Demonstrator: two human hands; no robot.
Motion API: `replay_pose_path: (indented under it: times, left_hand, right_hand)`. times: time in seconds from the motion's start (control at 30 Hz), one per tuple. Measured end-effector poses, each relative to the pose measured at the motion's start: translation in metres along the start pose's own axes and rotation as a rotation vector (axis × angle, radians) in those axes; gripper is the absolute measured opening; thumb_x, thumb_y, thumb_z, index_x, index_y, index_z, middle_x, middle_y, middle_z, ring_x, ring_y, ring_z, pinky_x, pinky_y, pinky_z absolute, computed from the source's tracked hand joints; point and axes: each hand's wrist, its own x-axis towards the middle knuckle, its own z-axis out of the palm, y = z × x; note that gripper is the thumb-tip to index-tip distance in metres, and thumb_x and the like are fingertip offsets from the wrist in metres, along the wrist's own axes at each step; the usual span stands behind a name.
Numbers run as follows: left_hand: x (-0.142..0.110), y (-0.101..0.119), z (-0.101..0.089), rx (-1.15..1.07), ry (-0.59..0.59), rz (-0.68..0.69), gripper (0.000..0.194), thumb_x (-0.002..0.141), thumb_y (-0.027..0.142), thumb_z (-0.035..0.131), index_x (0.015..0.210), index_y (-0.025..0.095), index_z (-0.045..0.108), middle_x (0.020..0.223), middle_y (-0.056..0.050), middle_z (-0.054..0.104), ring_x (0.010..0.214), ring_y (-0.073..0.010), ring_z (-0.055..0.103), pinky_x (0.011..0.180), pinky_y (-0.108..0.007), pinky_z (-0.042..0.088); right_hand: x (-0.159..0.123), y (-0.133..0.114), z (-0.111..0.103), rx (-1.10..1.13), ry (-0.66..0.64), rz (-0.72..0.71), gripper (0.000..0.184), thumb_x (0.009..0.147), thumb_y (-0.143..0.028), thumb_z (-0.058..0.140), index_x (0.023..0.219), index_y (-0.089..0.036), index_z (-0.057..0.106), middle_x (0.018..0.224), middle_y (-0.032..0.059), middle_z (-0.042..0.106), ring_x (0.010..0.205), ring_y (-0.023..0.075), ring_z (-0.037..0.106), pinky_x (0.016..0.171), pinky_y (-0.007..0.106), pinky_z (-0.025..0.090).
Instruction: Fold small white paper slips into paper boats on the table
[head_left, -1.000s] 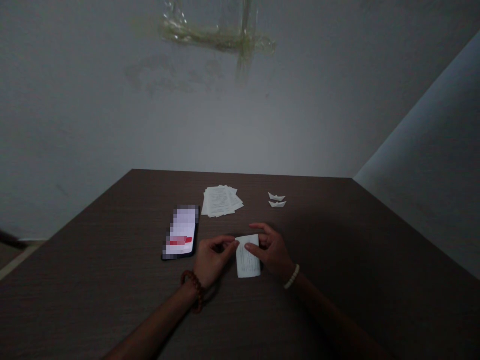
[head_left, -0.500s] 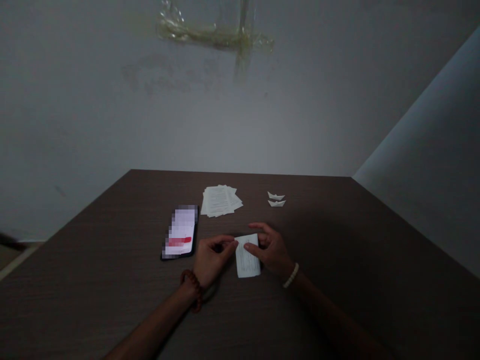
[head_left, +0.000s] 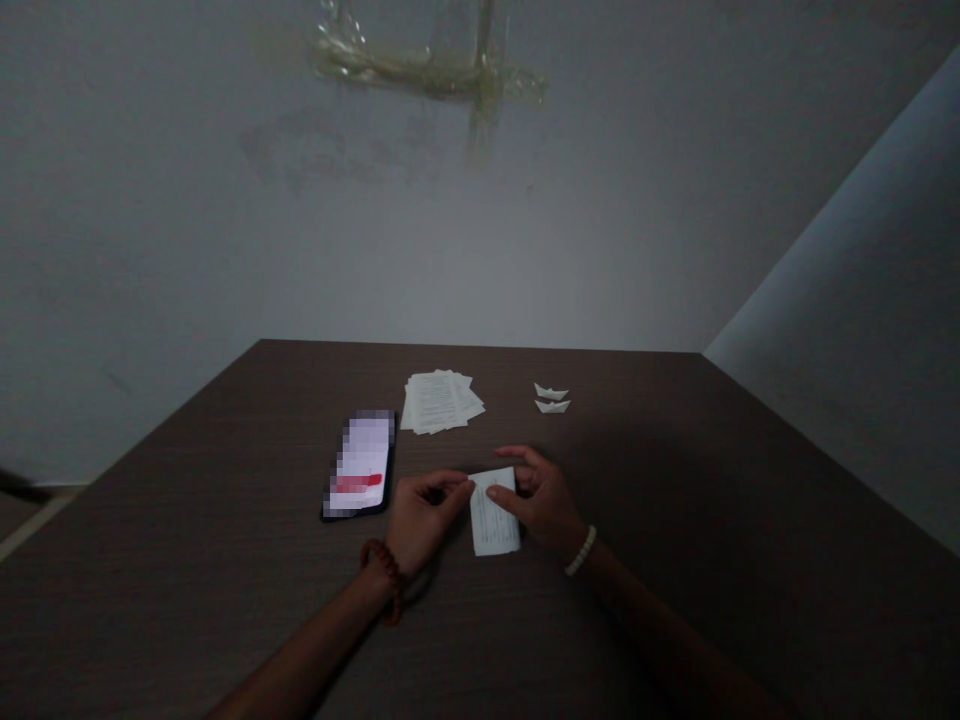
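Note:
A small folded sheet of printed paper (head_left: 495,525) is held between my two hands, just above or on the table. My left hand (head_left: 426,518) pinches its upper left corner between thumb and index finger. From the other side my right hand (head_left: 546,502) grips it, thumb on the front face and the fingers partly hidden behind; the index finger sticks out past the top edge. A brown bead bracelet (head_left: 384,565) is on my left wrist, and a pale one (head_left: 581,551) on my right.
Beyond my hands lies a loose pile of printed paper sheets (head_left: 439,402). Two small folded paper boats (head_left: 553,407) stand to its right. A phone (head_left: 364,465) with a lit screen lies left of my hands. The brown table (head_left: 600,640) meets a grey wall (head_left: 480,250) at the back.
Almost nothing differs. Both hands keep the same hold on the folded paper, and the view has shifted very slightly.

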Motion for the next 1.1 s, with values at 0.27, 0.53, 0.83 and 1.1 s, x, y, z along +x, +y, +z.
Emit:
replay_pose_path:
  times: [0.27,0.53,0.83,1.1]
  left_hand:
    - [-0.0011,-0.0011,0.0007,-0.032,-0.019,-0.021,0.026,0.071,0.039,0.067,0.075,0.014,0.073,0.072,-0.006,0.071,0.066,-0.0186,0.063,0.063,-0.027,0.049]
    - [0.0002,0.0002,0.0004,-0.013,-0.013,-0.021,0.027,0.071,0.040,0.067,0.074,0.014,0.073,0.069,-0.005,0.071,0.062,-0.0179,0.062,0.059,-0.027,0.047]
    - [-0.0012,0.0016,-0.0006,-0.008,0.012,-0.006,0.026,0.072,0.040,0.066,0.075,0.014,0.073,0.070,-0.006,0.071,0.065,-0.0188,0.062,0.060,-0.028,0.048]
    - [0.0001,0.0023,-0.0015,-0.035,0.001,-0.033,0.025,0.070,0.038,0.068,0.073,0.014,0.073,0.071,-0.006,0.071,0.065,-0.0190,0.063,0.061,-0.028,0.049]
  right_hand:
    - [0.0005,0.0017,0.0008,0.011,0.002,-0.011,0.051,0.067,-0.031,0.074,0.111,-0.016,0.051,0.079,0.0047,0.072,0.068,0.0193,0.068,0.062,0.032,0.053]
    - [0.0004,0.0006,0.0003,0.028,0.007,-0.006,0.047,0.069,-0.033,0.073,0.109,-0.015,0.053,0.072,0.0016,0.070,0.063,0.0173,0.066,0.057,0.027,0.050]
    - [0.0086,0.0073,-0.0055,0.071,0.094,0.067,0.033,0.063,-0.041,0.076,0.080,-0.014,0.066,0.075,0.0054,0.071,0.068,0.0191,0.065,0.064,0.030,0.050]
    - [0.0081,0.0037,-0.0078,0.103,0.100,0.147,0.035,0.063,-0.045,0.075,0.074,-0.012,0.069,0.066,0.0044,0.068,0.059,0.0150,0.060,0.057,0.026,0.046]
